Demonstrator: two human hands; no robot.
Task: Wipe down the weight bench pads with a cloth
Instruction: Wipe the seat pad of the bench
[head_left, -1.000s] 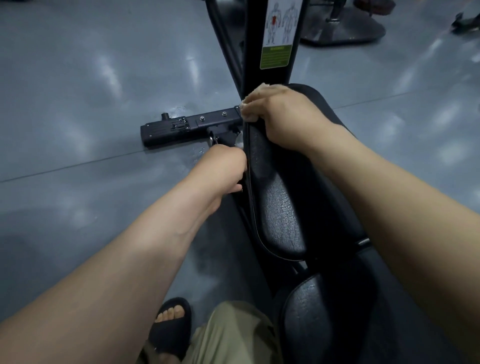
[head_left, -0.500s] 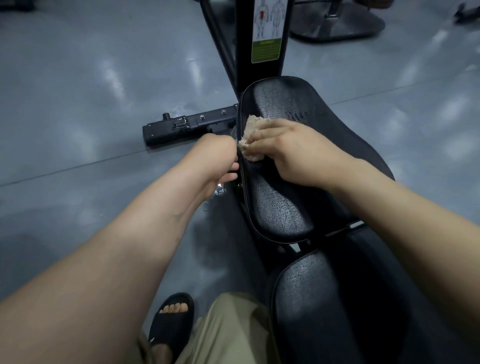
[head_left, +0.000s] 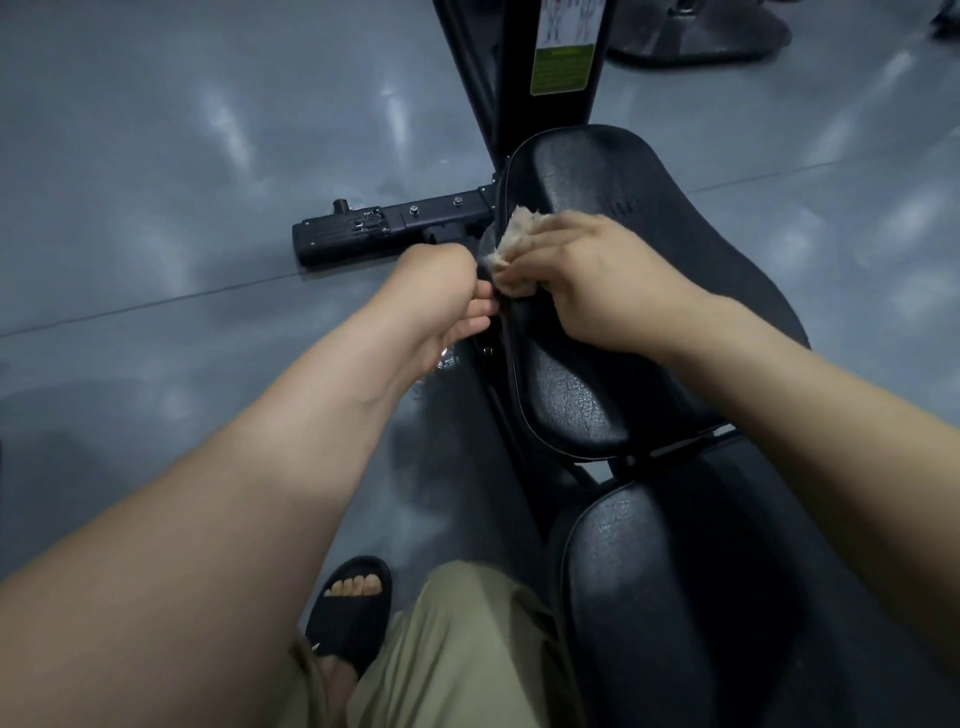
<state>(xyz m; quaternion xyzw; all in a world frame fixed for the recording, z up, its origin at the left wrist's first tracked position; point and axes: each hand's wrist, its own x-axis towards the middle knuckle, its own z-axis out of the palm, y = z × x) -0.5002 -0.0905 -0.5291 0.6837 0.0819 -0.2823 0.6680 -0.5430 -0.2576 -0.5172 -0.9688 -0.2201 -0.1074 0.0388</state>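
A black padded seat pad lies ahead of me, with a second black pad nearer, by my leg. My right hand grips a crumpled beige cloth and presses it against the far pad's left edge. My left hand is at that same left edge just below the cloth, fingers curled around the pad's rim. Part of the cloth is hidden under my right fingers.
A black upright post with a green and white label rises behind the pad. A black metal foot bar lies on the grey floor to the left. My sandalled foot and khaki trouser leg are below.
My right hand with the cloth has slid from the far top of the pad back toward me along its left edge. My left hand has stayed at the pad's rim.
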